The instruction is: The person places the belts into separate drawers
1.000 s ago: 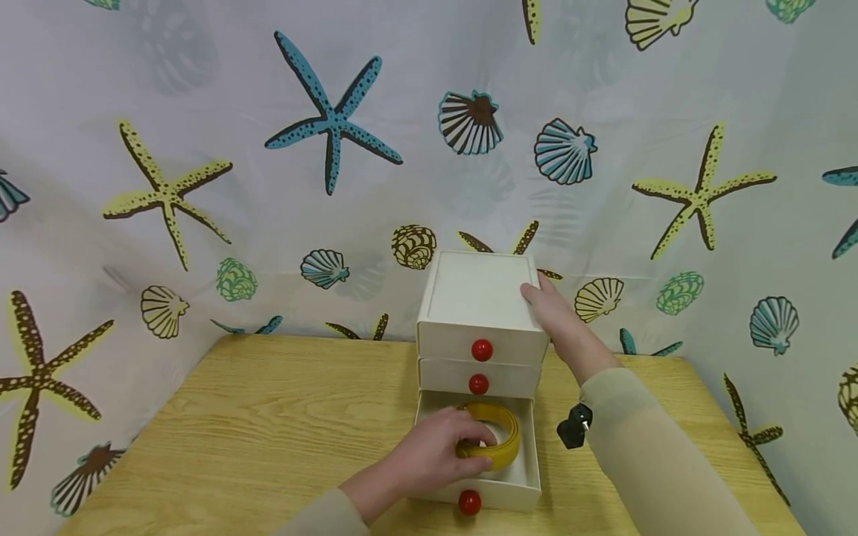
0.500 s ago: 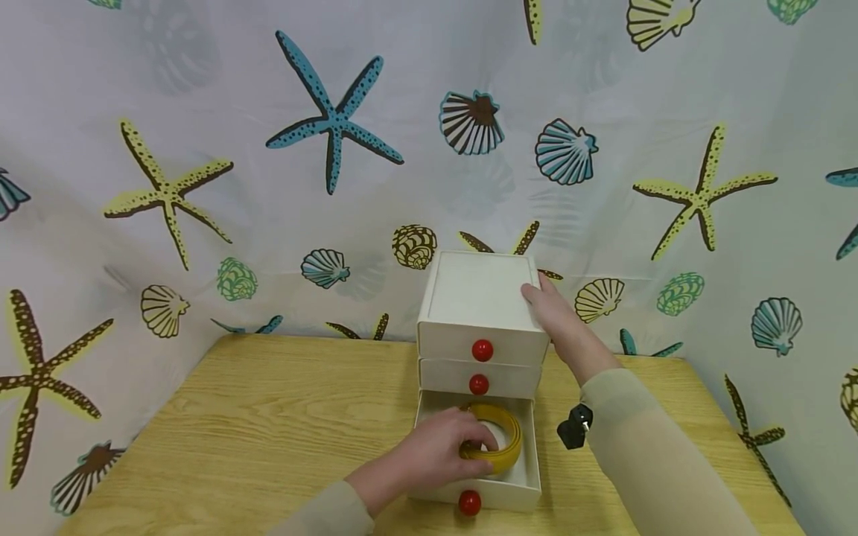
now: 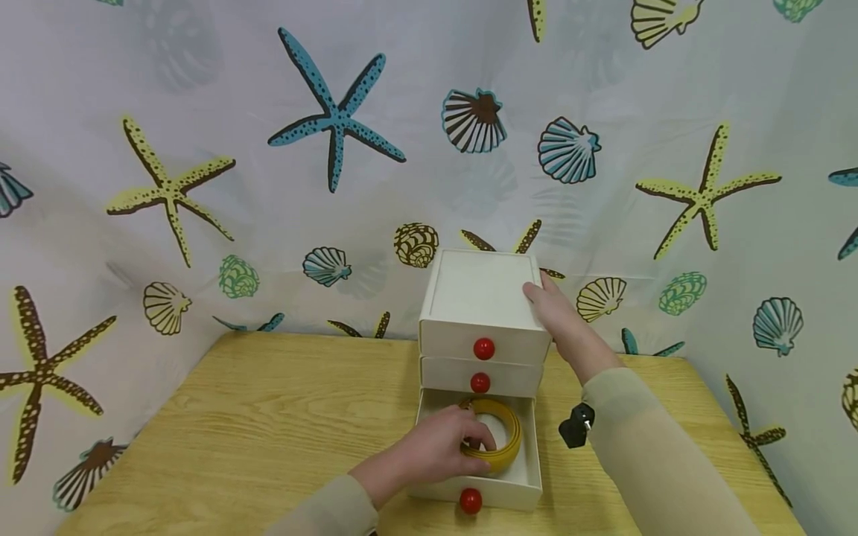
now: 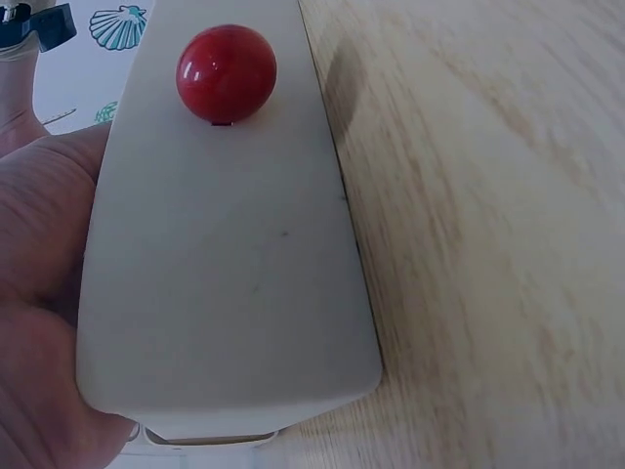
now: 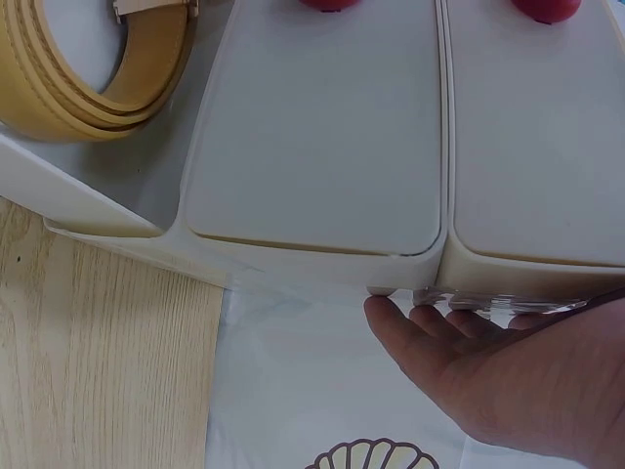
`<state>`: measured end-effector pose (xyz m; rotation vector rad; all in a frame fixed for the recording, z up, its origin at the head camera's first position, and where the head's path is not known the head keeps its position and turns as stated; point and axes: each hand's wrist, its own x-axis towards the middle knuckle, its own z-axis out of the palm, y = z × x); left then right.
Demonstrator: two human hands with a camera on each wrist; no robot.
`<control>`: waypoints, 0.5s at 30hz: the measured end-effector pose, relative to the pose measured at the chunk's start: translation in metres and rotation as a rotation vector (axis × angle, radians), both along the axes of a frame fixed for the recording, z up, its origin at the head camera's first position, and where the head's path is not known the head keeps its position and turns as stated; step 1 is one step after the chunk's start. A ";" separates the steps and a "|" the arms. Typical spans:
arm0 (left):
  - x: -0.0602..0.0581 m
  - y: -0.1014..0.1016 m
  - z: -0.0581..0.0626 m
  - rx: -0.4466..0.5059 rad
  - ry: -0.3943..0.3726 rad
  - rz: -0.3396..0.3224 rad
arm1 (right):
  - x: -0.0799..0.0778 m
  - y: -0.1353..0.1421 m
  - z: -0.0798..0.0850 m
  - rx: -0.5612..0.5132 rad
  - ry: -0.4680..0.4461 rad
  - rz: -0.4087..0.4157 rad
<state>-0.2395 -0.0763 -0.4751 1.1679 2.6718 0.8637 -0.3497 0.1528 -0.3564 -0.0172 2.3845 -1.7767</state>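
Observation:
A coiled yellow leather belt (image 3: 511, 439) with a metal buckle, seen at the top of the right wrist view, lies in the pulled-out bottom drawer (image 3: 526, 495) of a small white drawer unit (image 3: 482, 286). My left hand (image 3: 442, 444) reaches over the drawer's left side and pinches the near left part of the coil, fingers inside the ring and thumb outside. In the left wrist view the drawer front with its red knob (image 4: 227, 74) hides the fingertips. My right hand (image 3: 556, 309) grips the unit's right side, thumb over the top edge and fingers (image 5: 410, 337) against the side wall.
The upper two drawers with red knobs (image 3: 483, 348) are closed. The unit stands on a wooden table (image 3: 302, 417), in front of a white curtain (image 3: 402, 193) printed with starfish and shells. A black wrist device (image 3: 576, 426) hangs by the right sleeve.
My left forearm has shifted slightly to the right, its fingers staying on the belt. The right hand and the drawer unit keep their places.

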 end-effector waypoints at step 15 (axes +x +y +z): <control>-0.002 0.000 -0.002 -0.021 0.005 0.013 | 0.000 0.000 0.000 0.008 -0.002 -0.011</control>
